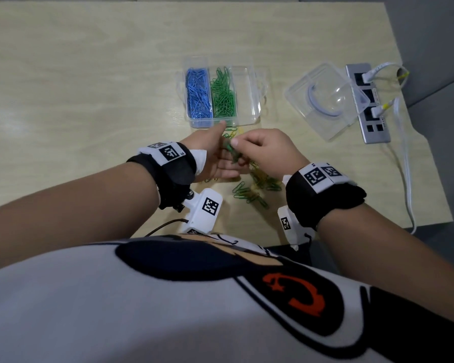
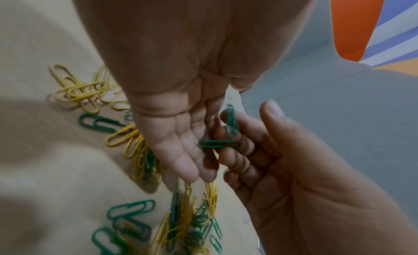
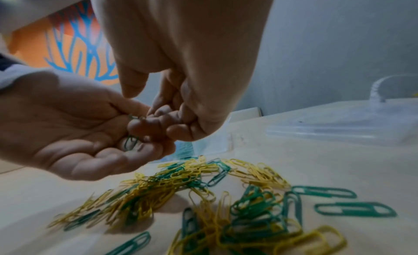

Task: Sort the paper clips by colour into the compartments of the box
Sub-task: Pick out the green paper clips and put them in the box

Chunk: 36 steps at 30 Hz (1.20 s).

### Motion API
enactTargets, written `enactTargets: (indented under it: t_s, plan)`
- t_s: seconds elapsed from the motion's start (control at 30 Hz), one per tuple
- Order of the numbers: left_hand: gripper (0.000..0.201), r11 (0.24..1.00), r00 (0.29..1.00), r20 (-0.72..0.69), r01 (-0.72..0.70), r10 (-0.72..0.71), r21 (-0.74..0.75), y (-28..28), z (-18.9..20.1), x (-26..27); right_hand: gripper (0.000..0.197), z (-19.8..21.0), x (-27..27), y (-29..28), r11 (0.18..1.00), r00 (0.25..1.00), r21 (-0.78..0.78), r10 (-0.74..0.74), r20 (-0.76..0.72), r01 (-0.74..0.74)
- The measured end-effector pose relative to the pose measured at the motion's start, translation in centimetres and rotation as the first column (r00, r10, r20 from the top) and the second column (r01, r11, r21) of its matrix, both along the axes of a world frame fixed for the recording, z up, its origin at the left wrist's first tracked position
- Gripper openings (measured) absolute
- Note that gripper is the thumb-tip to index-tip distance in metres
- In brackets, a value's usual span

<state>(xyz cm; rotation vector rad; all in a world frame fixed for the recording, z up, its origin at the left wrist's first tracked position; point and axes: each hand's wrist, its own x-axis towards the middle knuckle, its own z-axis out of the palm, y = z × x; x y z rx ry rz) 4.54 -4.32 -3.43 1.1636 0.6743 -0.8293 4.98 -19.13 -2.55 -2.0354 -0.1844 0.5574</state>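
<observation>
Both hands are up over the table, close together: left hand (image 1: 218, 159) is palm-up with fingers relaxed and nearly straight, acting as a little tray for green clips (image 2: 219, 144), and right hand (image 1: 266, 150) has its fingers curled, pinching one green clip (image 2: 231, 122) at the left fingertips. So we're mid-way through the green round, I'd say: collecting greens into the palm before dumping them. The box (image 1: 257, 111) sits at about 12 o'clock from the hands, with three compartments: blue clips (image 1: 197, 94) fill the left one, green clips (image 1: 222, 94) the middle one, and the right one looks empty, presumably waiting for yellow. The mixed pile (image 3: 203, 196) of yellow and green lies on the table (image 1: 89, 100) under the hands and on towards 5 o'clock. Counts: two hands, one box, one clear lid (image 1: 325, 100) at 2 o'clock, at least two clips in the left palm; the pile is way too tangled to count, dozens easily. Next move probably needs the palm carried to the middle slot and tipped without spilling into the neighbours.
</observation>
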Motion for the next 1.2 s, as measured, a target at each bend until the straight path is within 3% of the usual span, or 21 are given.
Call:
enactTargets:
  t_s: [0.1, 0.2, 0.27, 0.33, 0.4, 0.5, 0.63, 0.83, 1.2]
  plan:
    - [0.057, 1.0, 1.0, -0.012, -0.022, 0.021, -0.015, 0.1, 0.3, 0.0, 0.017, 0.1, 0.1, 0.1, 1.0, 0.997, -0.025, 0.016, 0.074, -0.014]
    - [0.056, 1.0, 1.0, -0.006, -0.006, 0.006, 0.007, 0.5, 0.2, -0.2, 0.015, -0.3, 0.4, -0.5, 0.988, 0.974, -0.053, -0.136, 0.178, 0.148]
    - [0.057, 0.999, 1.0, -0.001, 0.008, -0.008, 0.045, 0.8, 0.2, -0.4, 0.017, -0.7, 0.8, -1.2, 0.948, 0.959, -0.231, -0.164, 0.23, 0.218]
    - [0.057, 0.997, 1.0, 0.001, 0.015, -0.015, 0.072, 1.0, 0.1, -0.7, 0.02, -1.7, 0.9, -1.9, 0.866, 0.978, -0.48, -0.04, 0.207, 0.137]
    - [0.057, 0.996, 1.0, -0.006, 0.014, -0.013, 0.083, 1.2, 0.1, -0.9, 0.021, -2.6, 0.6, -1.9, 0.795, 0.983, -0.605, 0.077, 0.165, 0.039]
    - [0.055, 0.994, 1.0, -0.017, 0.014, -0.013, 0.105, 1.5, 0.1, -1.1, 0.027, -3.3, 0.2, -1.2, 0.774, 0.978, -0.633, 0.134, 0.157, -0.004]
    - [0.052, 0.994, 1.0, -0.021, 0.02, -0.018, 0.107, 1.7, 0.4, -1.3, 0.017, -3.4, -0.3, -0.4, 0.739, 0.962, -0.672, 0.211, 0.172, -0.042]
    - [0.051, 0.994, 0.999, -0.03, 0.015, -0.012, 0.111, 1.8, 0.2, -1.1, 0.023, -3.1, -0.2, -0.6, 0.727, 0.983, -0.686, 0.112, 0.145, 0.018]
    - [0.051, 0.992, 1.0, -0.022, 0.02, -0.017, 0.124, 2.0, 0.0, -1.0, 0.012, -2.9, 0.5, -0.4, 0.683, 0.982, -0.719, 0.191, 0.007, -0.128]
